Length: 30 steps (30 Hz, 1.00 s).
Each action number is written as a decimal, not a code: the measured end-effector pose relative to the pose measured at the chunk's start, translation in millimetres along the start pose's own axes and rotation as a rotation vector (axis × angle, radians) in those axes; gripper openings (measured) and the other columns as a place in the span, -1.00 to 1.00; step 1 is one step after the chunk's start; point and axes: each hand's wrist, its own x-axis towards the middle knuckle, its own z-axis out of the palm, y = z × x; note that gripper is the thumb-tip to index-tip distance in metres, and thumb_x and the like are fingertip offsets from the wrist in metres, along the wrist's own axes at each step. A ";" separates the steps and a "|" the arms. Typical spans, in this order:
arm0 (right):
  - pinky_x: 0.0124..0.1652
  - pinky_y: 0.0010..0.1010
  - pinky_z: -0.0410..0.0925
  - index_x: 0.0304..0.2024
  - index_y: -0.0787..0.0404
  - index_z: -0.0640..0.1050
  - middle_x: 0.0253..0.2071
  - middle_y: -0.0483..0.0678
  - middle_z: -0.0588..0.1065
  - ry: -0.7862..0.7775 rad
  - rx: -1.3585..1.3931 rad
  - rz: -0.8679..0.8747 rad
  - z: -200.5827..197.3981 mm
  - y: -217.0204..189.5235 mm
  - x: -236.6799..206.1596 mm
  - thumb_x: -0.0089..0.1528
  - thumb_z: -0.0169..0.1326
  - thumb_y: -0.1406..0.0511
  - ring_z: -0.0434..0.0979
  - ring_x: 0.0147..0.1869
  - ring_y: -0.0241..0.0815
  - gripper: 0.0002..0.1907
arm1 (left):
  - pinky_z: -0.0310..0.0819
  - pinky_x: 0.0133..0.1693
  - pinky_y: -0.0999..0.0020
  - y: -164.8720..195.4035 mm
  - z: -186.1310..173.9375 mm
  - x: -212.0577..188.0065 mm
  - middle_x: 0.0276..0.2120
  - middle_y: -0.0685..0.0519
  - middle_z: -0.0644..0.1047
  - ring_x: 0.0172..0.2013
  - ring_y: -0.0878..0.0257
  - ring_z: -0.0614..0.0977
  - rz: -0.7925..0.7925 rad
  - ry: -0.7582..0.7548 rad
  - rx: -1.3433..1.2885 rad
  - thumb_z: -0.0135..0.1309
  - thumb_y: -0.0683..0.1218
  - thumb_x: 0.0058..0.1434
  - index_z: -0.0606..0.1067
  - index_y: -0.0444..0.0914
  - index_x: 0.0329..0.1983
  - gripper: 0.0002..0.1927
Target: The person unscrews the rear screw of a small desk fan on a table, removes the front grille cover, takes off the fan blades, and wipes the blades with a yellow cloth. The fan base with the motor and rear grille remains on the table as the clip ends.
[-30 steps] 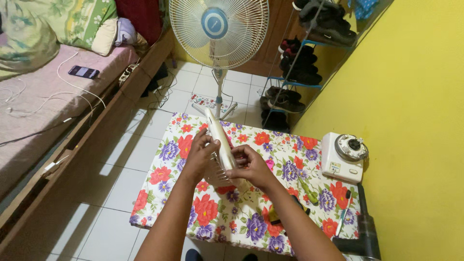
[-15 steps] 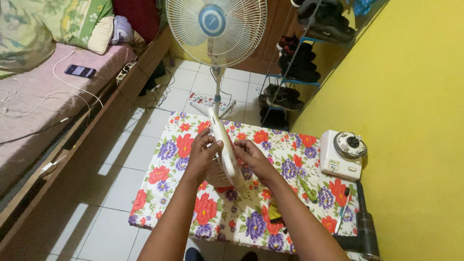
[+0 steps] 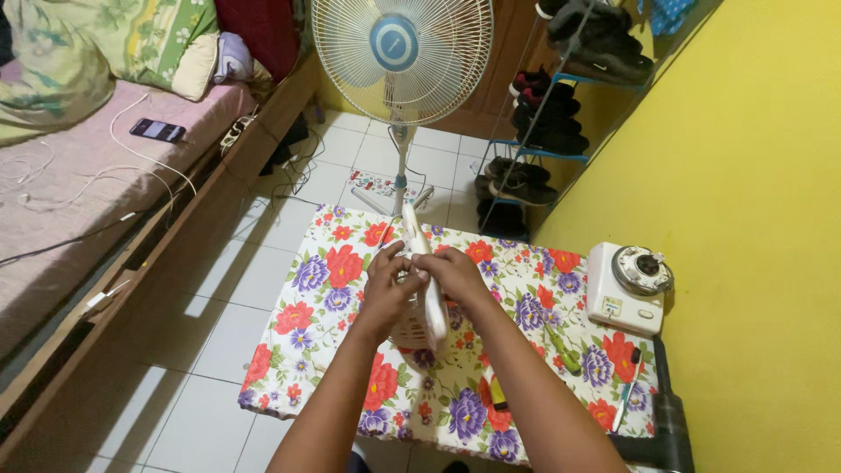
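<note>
A bed (image 3: 79, 201) with a pink sheet occupies the left side of the room; a dark phone (image 3: 158, 130) and white cables (image 3: 131, 171) lie on it, and green patterned pillows (image 3: 105, 44) are stacked at its head. A yellow wall (image 3: 762, 175) closes the right side. A metal shoe rack (image 3: 561, 114) holding dark shoes stands against that wall at the far end.

A white standing fan (image 3: 402, 61) rests on the tiled floor (image 3: 219, 289), directly beyond a low table covered with a floral cloth (image 3: 324, 298). On the right end of the table sits a white appliance base (image 3: 626, 289) with a round metal top. A green-handled screwdriver (image 3: 563, 349) lies on the cloth near the person's right forearm; further small tools lie at the near right edge, too small to identify.

Above the middle of the table, both hands hold a white plastic fan part (image 3: 420, 289), long and narrow at its far end and widening to a slotted, rounded body near the person. It is raised off the cloth and seen edge-on. The left hand (image 3: 390, 285) is closed around its left side, fingers curled onto it. The right hand (image 3: 451, 271) grips it from the right, fingers bent over the upper edge. The two hands touch at the fingertips.
</note>
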 end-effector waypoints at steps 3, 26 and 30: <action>-0.29 -0.32 0.37 -0.19 0.25 0.59 -0.34 -0.04 0.57 0.019 -0.046 0.007 -4.8 3.2 2.3 0.08 0.28 0.07 0.53 -0.30 -0.19 -0.57 | 0.10 0.34 0.14 6.4 2.3 -3.4 0.39 0.08 0.30 0.44 0.11 0.14 -0.023 0.037 0.022 0.27 -0.04 0.02 0.57 -0.20 -0.41 -0.83; -0.21 -0.32 0.39 -0.26 0.36 0.59 -0.37 0.00 0.57 0.226 -0.178 -0.171 -23.0 20.9 23.6 0.17 0.18 -0.03 0.52 -0.29 -0.19 -0.47 | 0.15 0.29 0.19 0.9 -8.9 3.8 0.36 0.13 0.35 0.38 0.17 0.23 -0.026 0.122 0.018 0.20 0.00 0.12 0.53 -0.21 -0.40 -0.81; -0.09 -0.20 0.42 -0.28 0.38 0.59 -0.29 0.19 0.63 0.349 -0.449 -0.175 -28.3 12.3 18.2 0.23 0.05 -0.07 0.62 -0.20 0.04 -0.42 | 0.04 0.32 0.15 1.9 -9.4 6.0 0.33 0.18 0.39 0.36 0.19 0.27 -0.049 0.171 0.112 0.18 0.04 0.10 0.55 -0.18 -0.40 -0.80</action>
